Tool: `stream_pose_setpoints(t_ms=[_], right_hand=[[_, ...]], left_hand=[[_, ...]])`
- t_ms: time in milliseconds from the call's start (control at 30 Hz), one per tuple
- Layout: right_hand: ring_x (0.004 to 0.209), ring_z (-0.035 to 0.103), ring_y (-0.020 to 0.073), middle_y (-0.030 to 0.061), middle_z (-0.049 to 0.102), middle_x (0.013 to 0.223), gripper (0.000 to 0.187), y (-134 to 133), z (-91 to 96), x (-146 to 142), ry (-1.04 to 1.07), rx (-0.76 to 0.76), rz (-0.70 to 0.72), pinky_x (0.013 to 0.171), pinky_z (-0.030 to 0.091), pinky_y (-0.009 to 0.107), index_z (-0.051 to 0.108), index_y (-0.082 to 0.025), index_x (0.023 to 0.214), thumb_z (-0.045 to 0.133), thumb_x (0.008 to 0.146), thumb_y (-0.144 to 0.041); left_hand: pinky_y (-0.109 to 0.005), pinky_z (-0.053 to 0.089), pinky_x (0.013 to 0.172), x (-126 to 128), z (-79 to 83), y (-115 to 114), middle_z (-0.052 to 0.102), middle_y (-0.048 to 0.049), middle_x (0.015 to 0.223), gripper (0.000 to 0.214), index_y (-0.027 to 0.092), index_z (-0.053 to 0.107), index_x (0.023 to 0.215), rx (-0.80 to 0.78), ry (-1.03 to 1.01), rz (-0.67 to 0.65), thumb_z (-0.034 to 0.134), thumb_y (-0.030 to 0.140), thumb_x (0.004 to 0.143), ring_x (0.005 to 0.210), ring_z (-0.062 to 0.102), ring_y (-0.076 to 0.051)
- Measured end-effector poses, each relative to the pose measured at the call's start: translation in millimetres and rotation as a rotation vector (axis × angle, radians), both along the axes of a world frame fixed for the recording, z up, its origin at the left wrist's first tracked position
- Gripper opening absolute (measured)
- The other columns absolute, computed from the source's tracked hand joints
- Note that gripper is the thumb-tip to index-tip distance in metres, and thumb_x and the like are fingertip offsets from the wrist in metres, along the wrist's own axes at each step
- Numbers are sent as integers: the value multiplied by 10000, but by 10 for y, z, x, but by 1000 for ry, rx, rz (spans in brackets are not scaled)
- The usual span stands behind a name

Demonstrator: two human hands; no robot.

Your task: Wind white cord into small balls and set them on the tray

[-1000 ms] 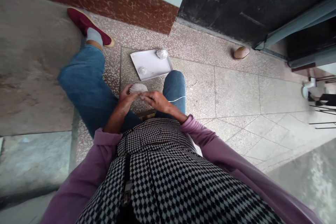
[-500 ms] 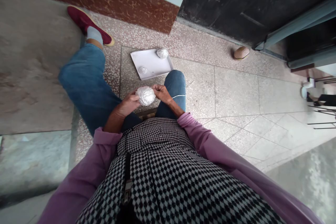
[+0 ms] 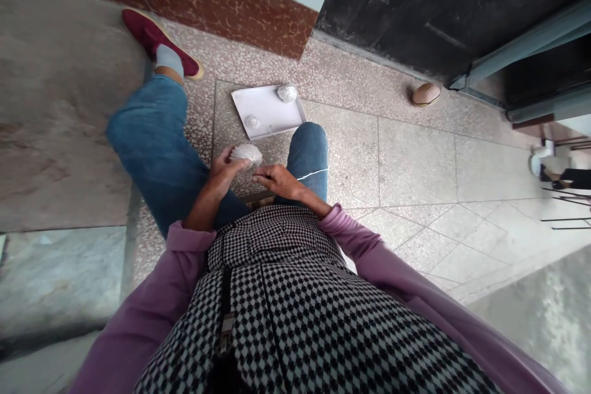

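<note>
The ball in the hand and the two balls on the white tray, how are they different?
The ball in the left hand looks bigger than either tray ball. The held ball is up between the knees; the tray balls lie on the white tray on the floor. A white thread runs by the right hand near the held ball; none shows at the tray balls. All are whitish and round.
</note>
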State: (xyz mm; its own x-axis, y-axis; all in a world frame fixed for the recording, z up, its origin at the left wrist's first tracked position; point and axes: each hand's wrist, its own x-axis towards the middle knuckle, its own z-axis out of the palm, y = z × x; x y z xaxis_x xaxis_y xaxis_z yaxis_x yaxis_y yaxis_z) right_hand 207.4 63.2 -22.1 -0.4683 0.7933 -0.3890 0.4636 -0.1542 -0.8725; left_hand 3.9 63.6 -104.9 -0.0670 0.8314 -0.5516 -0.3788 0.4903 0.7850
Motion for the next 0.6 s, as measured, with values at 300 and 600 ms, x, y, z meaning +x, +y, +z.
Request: stream_pose_setpoints(t_ms=[300, 600], right_hand=[[782, 424, 127, -56, 519, 681, 573, 627, 184, 147, 80, -54, -96, 736, 315, 303, 646, -211, 712, 1001, 1161, -175], [787, 377, 108, -99, 462, 677, 627, 467, -89, -50, 85, -189, -330, 791, 327, 307, 535, -225, 721, 820, 1209, 47]], left_hand=[[-387, 668, 990, -23, 95, -92, 879, -68, 1096, 623, 217, 938, 1233, 38, -70, -319, 1045, 336, 631, 1108, 820, -341], [-401, 664, 894, 10, 127, -157, 886, -119, 1114, 696, 216, 916, 1190, 28, -158, -357, 1120, 512, 594, 1012, 813, -333]])
